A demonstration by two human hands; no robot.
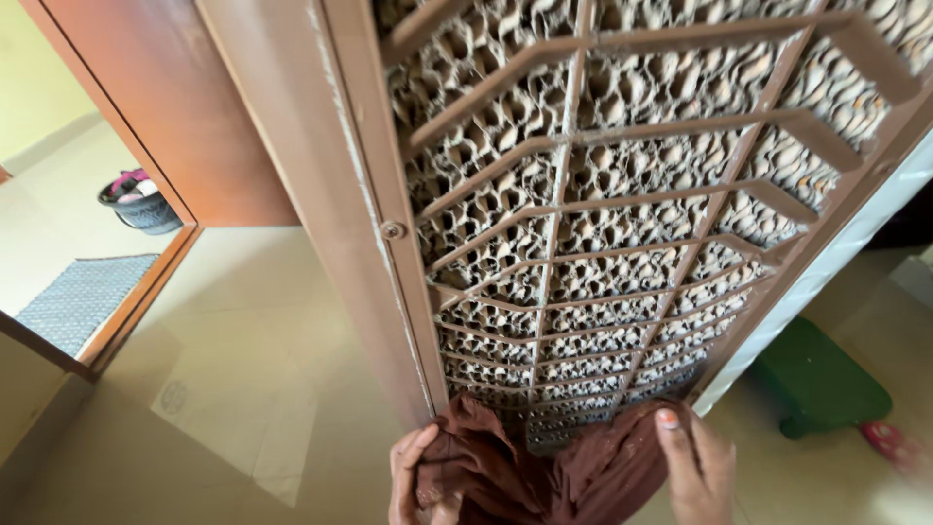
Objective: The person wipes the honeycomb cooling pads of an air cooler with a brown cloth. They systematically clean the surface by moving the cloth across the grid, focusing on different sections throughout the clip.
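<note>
My left hand (413,478) and right hand (695,467) both grip a bunched, soft brown cloth (544,467), fingers clenched into its folds, held low against the bottom of the grille (603,224), a brown metal frame w/ diagonal bars over dusty honeycomb mesh. Frame edge runs down to my left thumb; open glossy tile floor (243,389) lies left, w/ a grey mat (83,297), a dark tub (144,202), and a green stool (821,384) right.
</note>
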